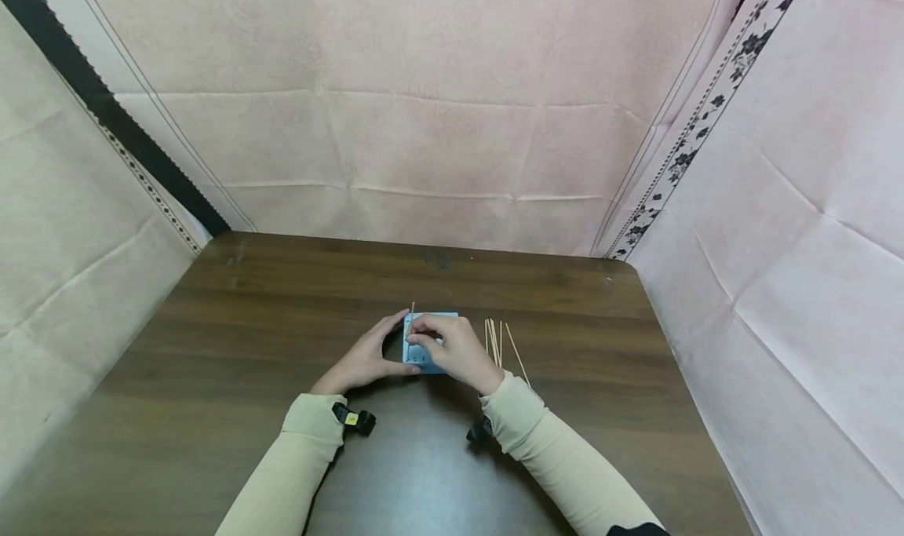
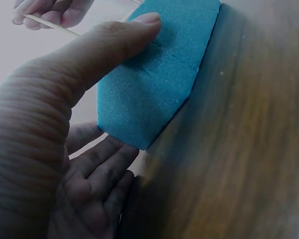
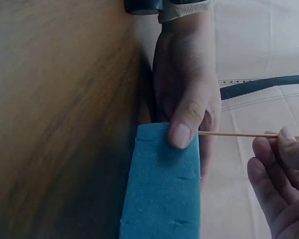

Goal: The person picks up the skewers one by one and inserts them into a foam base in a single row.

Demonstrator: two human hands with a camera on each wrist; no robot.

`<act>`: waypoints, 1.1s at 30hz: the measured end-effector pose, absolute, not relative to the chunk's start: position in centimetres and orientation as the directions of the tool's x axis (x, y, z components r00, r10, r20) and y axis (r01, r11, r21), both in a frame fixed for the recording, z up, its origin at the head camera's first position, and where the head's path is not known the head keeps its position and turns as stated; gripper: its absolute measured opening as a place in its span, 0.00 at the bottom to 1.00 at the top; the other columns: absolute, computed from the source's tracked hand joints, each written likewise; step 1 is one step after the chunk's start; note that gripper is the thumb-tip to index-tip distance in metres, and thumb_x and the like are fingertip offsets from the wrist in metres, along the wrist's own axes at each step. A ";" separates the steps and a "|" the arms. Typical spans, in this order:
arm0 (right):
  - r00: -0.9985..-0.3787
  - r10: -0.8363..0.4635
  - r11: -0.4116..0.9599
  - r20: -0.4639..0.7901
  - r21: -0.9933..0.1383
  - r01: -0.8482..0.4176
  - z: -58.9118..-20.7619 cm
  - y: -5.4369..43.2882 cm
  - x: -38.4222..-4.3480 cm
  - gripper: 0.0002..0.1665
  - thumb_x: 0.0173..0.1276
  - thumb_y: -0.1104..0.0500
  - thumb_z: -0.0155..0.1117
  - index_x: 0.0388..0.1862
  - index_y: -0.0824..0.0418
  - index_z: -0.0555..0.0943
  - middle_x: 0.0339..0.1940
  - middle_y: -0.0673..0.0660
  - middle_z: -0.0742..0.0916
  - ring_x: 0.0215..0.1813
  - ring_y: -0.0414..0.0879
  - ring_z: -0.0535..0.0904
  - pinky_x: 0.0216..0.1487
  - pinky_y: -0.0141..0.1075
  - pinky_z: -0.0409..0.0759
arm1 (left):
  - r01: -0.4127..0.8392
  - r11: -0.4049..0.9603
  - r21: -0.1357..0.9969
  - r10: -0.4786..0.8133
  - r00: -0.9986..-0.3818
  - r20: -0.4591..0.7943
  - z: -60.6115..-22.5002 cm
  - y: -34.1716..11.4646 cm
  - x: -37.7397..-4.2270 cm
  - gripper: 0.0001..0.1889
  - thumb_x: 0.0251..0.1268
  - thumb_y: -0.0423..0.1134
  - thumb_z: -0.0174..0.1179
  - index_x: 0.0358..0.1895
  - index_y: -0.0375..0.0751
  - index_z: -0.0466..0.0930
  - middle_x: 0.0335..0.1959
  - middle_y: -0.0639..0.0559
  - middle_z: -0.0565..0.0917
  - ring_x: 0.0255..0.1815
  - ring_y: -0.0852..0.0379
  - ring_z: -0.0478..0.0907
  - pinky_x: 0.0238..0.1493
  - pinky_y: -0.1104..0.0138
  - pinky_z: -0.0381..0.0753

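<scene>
A person's two hands work at a blue block (image 3: 162,204) that sits on a brown wooden table (image 1: 297,316), the left hand (image 1: 367,357) steadying it with the thumb against its near side and the fingers round toward its far-left corner, while the right hand (image 1: 452,346), over its top, pinches a thin wooden stick (image 3: 229,134) that stands nearly upright at the block's left end. How deep the tip sits, if it has entered at all, cannot be told

The slender stick looks the likeliest casualty: a push off its line could bend or snap it, and a fingertip sliding down the shaft could let it tilt. Should the left thumb ease off, the block could skid or tip under pressure from above; pressing too near the edge might split its wall

Just right of the block lie several loose sticks (image 1: 493,340), their near ends hidden by the right wrist, which could scatter them if it swung outward. The right hand also screens much of the block's top from the head camera. A black wrist camera (image 1: 363,421) sits nearer the wearer, left of the block; pale cloth (image 1: 424,144) hangs beyond it
</scene>
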State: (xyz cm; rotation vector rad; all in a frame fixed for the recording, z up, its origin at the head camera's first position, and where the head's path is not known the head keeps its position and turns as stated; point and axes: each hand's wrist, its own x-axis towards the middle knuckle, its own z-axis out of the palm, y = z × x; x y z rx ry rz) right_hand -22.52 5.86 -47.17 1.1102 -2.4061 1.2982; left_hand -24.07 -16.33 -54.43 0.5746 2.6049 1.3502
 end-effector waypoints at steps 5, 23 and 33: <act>-0.689 -0.540 0.304 0.483 -0.652 -0.695 -47.2 5.8 -22.5 0.03 0.72 0.60 0.67 0.42 0.57 0.85 0.38 0.47 0.88 0.44 0.36 0.84 0.48 0.35 0.83 | 0.251 0.512 0.822 0.409 -0.912 0.024 -54.5 -16.5 -24.0 0.60 0.45 0.68 0.75 0.81 0.62 0.50 0.78 0.53 0.58 0.77 0.44 0.56 0.68 0.35 0.59; -0.655 -0.602 0.291 0.457 -0.639 -0.713 -46.4 9.5 -23.0 0.15 0.78 0.52 0.59 0.54 0.59 0.83 0.52 0.48 0.85 0.56 0.42 0.80 0.55 0.50 0.80 | 0.243 0.536 0.808 0.405 -0.914 0.006 -54.7 -16.5 -24.1 0.61 0.45 0.69 0.74 0.82 0.60 0.49 0.80 0.52 0.55 0.79 0.45 0.52 0.69 0.35 0.58; -0.809 -0.479 0.439 0.342 -0.705 -0.558 -48.4 16.4 -24.1 0.11 0.77 0.50 0.60 0.49 0.52 0.85 0.43 0.48 0.88 0.43 0.38 0.83 0.45 0.37 0.82 | 0.234 0.555 0.798 0.390 -0.921 -0.001 -54.6 -16.4 -24.1 0.62 0.42 0.71 0.74 0.81 0.62 0.50 0.80 0.50 0.55 0.79 0.43 0.52 0.69 0.35 0.58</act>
